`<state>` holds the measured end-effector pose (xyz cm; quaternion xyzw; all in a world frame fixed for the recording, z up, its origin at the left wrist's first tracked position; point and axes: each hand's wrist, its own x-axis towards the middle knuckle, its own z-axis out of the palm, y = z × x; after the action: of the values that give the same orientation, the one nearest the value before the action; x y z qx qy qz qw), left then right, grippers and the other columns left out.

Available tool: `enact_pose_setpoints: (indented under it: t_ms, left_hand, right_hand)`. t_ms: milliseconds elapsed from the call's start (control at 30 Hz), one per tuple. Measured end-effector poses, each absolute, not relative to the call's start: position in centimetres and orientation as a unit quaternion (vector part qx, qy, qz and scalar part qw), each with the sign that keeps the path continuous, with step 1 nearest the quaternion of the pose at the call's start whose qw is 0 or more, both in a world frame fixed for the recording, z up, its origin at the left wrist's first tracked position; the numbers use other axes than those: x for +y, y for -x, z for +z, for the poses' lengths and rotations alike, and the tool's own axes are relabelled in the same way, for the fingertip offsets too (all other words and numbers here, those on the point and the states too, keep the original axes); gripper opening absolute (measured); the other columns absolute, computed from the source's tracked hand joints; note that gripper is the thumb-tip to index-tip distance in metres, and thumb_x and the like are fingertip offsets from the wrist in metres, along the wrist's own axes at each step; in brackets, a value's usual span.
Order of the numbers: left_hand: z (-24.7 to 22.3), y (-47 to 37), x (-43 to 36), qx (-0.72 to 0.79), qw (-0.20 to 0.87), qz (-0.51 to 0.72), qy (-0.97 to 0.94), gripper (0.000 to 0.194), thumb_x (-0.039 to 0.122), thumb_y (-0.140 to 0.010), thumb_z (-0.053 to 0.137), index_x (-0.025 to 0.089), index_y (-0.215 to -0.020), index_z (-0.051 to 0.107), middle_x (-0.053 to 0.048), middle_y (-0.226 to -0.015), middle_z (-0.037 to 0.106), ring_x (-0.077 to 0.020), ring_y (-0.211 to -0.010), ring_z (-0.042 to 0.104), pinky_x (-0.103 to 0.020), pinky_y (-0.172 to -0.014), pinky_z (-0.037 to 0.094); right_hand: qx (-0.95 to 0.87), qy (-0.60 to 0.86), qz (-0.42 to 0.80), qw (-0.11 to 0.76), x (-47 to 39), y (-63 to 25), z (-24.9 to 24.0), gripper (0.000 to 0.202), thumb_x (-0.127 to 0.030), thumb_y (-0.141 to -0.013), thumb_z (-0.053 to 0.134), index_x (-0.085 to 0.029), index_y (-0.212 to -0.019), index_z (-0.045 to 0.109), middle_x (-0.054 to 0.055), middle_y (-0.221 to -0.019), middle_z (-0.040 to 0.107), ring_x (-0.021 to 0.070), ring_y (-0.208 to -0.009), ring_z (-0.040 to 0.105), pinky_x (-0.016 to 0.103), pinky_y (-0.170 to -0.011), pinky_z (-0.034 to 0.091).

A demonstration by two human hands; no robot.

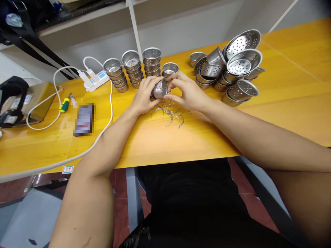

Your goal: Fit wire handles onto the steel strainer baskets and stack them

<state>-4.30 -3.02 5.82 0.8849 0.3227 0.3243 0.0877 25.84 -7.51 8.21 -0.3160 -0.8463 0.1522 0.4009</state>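
Note:
A small perforated metal cup (159, 89) is tilted on its side above the table, its mouth toward the right. My left hand (146, 92) is wrapped round it from the left. My right hand (184, 90) is at the cup's rim, thumb and fingers drawn together in a pinch; whether a thin piece is between them is too small to tell. Just below my hands lies a loose pile of curved metal wires (172, 113). A single perforated cup (170, 69) stands upright right behind my hands.
Stacks of perforated cups (131, 67) stand at the back left. A jumbled heap of cups (232, 69) lies to the right. A power strip (97, 81) with white cables, a green-yellow screwdriver (64, 105), a phone (84, 120) and black headphones (12, 100) are on the left.

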Motion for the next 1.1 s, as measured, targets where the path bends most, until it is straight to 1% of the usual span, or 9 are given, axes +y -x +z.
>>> enact_pose_setpoints:
  t_ms: [267,467,533,700,767,833,967,1033,1100]
  left_hand:
    - [5.4,4.7,-2.4,0.304,0.076,0.329,-0.891,0.109,0.106,-0.105,0.077,0.038,-0.189,0.059,-0.016,-0.188,0.071,-0.0514,-0.175,0.066,-0.077,-0.154,0.049]
    - [5.7,5.2,-2.4,0.337,0.093,0.34,-0.873,0.114,0.109,-0.098,0.082,0.036,-0.184,0.063,-0.018,-0.185,0.073,-0.0519,-0.174,0.067,-0.075,-0.154,0.05]
    - [5.6,5.5,-2.3,0.359,0.099,0.348,-0.86,0.12,0.113,-0.094,0.083,0.034,-0.182,0.064,-0.019,-0.18,0.076,-0.0518,-0.172,0.069,-0.073,-0.153,0.051]
    - [5.4,5.8,-2.3,0.401,0.122,0.35,-0.838,0.127,0.118,-0.092,0.08,0.03,-0.182,0.062,-0.021,-0.184,0.075,-0.0493,-0.174,0.072,-0.069,-0.153,0.055]
    - [5.5,5.8,-2.5,0.406,0.129,0.342,-0.838,0.126,0.117,-0.093,0.08,0.03,-0.182,0.062,-0.021,-0.186,0.074,-0.0482,-0.173,0.074,-0.068,-0.151,0.058]
    - [5.7,5.6,-2.8,0.407,0.126,0.333,-0.841,0.125,0.115,-0.094,0.081,0.028,-0.182,0.063,-0.022,-0.186,0.074,-0.048,-0.173,0.075,-0.067,-0.151,0.058]
    - [6.1,4.9,-3.6,0.393,0.106,0.313,-0.858,0.121,0.108,-0.095,0.086,0.027,-0.183,0.064,-0.021,-0.186,0.075,-0.0491,-0.174,0.074,-0.064,-0.152,0.059]
    - [6.3,4.5,-4.0,0.38,0.104,0.303,-0.868,0.119,0.103,-0.095,0.089,0.027,-0.183,0.064,-0.021,-0.185,0.076,-0.0492,-0.173,0.074,-0.064,-0.15,0.06]
    - [6.4,4.1,-4.4,0.371,0.109,0.303,-0.871,0.118,0.098,-0.096,0.09,0.027,-0.185,0.061,-0.021,-0.187,0.074,-0.0486,-0.173,0.074,-0.064,-0.149,0.062]
  right_hand:
    - [-0.818,0.316,0.215,0.431,-6.6,-25.8,7.5,0.072,-0.106,-0.1,0.088,-0.035,-0.11,0.089,0.018,-0.145,0.087,0.0518,-0.151,0.076,0.085,-0.142,0.059]
    - [-0.757,0.373,0.194,0.5,-5.0,-26.9,7.1,0.076,-0.108,-0.101,0.086,-0.033,-0.116,0.088,0.02,-0.147,0.082,0.0522,-0.159,0.072,0.08,-0.133,0.068]
    - [-0.773,0.376,0.202,0.469,-4.6,-27.9,7.1,0.078,-0.107,-0.098,0.09,-0.031,-0.115,0.088,0.02,-0.145,0.082,0.0513,-0.151,0.076,0.078,-0.129,0.071]
    - [-0.87,0.33,0.234,0.281,-5.0,-29.4,7.4,0.069,-0.098,-0.099,0.096,-0.029,-0.103,0.09,0.019,-0.135,0.084,0.0474,-0.13,0.084,0.079,-0.131,0.068]
    - [-0.878,0.336,0.23,0.251,-5.4,-29.2,7.5,0.064,-0.092,-0.1,0.096,-0.029,-0.11,0.092,0.019,-0.135,0.085,0.048,-0.131,0.084,0.079,-0.132,0.068]
    - [-0.868,0.354,0.22,0.269,-5.9,-28.6,7.7,0.07,-0.092,-0.102,0.095,-0.028,-0.133,0.093,0.02,-0.144,0.085,0.0502,-0.136,0.083,0.079,-0.132,0.067]
    - [-0.834,0.342,0.256,0.349,-7.1,-26.5,8.0,0.116,-0.107,-0.099,0.089,-0.031,-0.185,0.069,0.022,-0.18,0.072,0.0548,-0.154,0.078,0.08,-0.133,0.066]
    - [-0.826,0.326,0.27,0.373,-7.5,-25.4,8.0,0.125,-0.112,-0.096,0.088,-0.032,-0.189,0.065,0.022,-0.182,0.071,0.0556,-0.16,0.075,0.081,-0.135,0.065]
    - [-0.82,0.326,0.263,0.391,-7.5,-24.7,8.0,0.12,-0.111,-0.094,0.089,-0.031,-0.182,0.072,0.022,-0.176,0.075,0.0559,-0.161,0.073,0.083,-0.139,0.062]
